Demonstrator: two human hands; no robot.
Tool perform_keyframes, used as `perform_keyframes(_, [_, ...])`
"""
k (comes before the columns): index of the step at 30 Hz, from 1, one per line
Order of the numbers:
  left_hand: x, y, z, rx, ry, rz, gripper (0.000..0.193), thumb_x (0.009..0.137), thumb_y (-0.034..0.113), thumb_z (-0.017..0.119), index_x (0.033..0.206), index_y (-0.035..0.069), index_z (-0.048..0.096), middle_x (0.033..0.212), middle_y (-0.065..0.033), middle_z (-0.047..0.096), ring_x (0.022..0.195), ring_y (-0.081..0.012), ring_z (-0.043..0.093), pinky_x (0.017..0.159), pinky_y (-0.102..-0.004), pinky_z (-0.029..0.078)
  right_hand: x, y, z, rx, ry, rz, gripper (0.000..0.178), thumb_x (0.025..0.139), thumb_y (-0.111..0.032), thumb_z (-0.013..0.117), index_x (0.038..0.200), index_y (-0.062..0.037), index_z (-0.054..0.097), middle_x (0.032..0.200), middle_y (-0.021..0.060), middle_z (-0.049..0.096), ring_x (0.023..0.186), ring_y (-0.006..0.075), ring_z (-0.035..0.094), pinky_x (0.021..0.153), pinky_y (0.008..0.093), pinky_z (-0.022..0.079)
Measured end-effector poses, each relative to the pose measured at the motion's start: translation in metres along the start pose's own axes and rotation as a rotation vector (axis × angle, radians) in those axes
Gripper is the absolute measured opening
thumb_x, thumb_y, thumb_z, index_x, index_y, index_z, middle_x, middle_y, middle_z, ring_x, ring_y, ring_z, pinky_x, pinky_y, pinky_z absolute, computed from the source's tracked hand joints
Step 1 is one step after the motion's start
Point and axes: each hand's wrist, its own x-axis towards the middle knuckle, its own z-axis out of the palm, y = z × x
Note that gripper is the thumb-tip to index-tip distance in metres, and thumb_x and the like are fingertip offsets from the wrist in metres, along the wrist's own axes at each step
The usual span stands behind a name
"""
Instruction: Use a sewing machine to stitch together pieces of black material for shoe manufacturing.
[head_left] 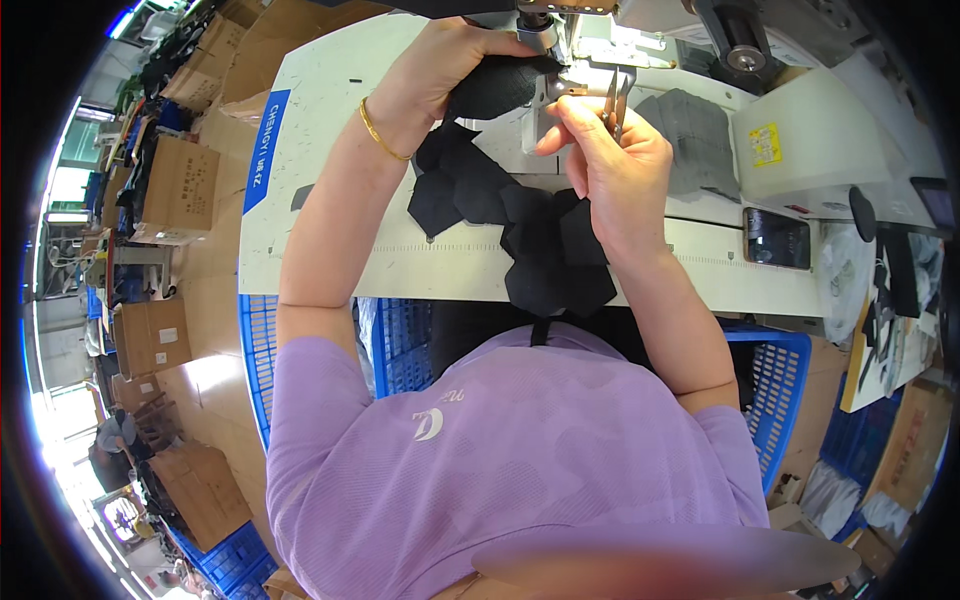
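At the top of the head view, my left hand (455, 62) grips a black fabric piece (495, 90) beside the needle area of a sewing machine (538, 32). Its thumb points toward the presser foot, and the other fingers are partly hidden. Just right of the needle, my right hand (615, 150) holds small thread snips (616, 105), with their two pointed blades up and apart. Its thumb and index finger come close to a metal machine part. From the left hand toward my lap, a chain of black hexagonal fabric pieces (560, 250) trails over the table's front edge.
A stack of dark grey cut pieces (688, 140) lies right of my right hand on the white sewing table (400, 262). Farther right are a phone (777, 238) and a white machine housing (810, 130). Blue baskets (403, 345) stand below the table; cardboard boxes (178, 188) line the left.
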Motion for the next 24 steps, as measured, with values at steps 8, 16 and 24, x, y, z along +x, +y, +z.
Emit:
perform_keyframes(8, [-0.001, 0.006, 0.008, -0.155, 0.010, 0.043, 0.014, 0.083, 0.003, 0.064, 0.095, -0.003, 0.071, 0.091, -0.0049, 0.069, 0.076, -0.0116, 0.063, 0.071, -0.0233, 0.051, -0.001, 0.002, -0.001, 0.014, -0.015, 0.003, 0.014, 0.092, -0.010, 0.061, 0.085, 0.0000, 0.067, 0.065, 0.0055, 0.067, 0.043, 0.0006, 0.042, 0.039, 0.0178, 0.031])
perform_keyframes(16, [-0.001, 0.003, 0.005, -0.161, -0.046, 0.070, 0.018, 0.085, 0.002, 0.063, 0.100, -0.003, 0.070, 0.096, -0.0059, 0.070, 0.080, -0.0134, 0.064, 0.075, -0.0243, 0.051, -0.007, 0.005, -0.008, -0.049, -0.039, 0.054, 0.018, 0.094, -0.013, 0.060, 0.085, 0.0014, 0.066, 0.066, 0.0080, 0.067, 0.042, 0.0026, 0.045, 0.039, 0.0181, 0.033])
perform_keyframes(24, [0.022, -0.021, -0.021, 0.063, 0.059, -0.031, 0.021, 0.083, 0.009, 0.072, 0.098, -0.004, 0.068, 0.091, -0.0087, 0.069, 0.077, -0.0142, 0.066, 0.071, -0.0244, 0.052, -0.021, 0.013, -0.023, 0.006, -0.159, 0.099, 0.033, 0.104, -0.027, 0.044, 0.105, 0.0031, 0.059, 0.081, 0.0122, 0.068, 0.054, 0.0089, 0.057, 0.046, 0.0203, 0.043])
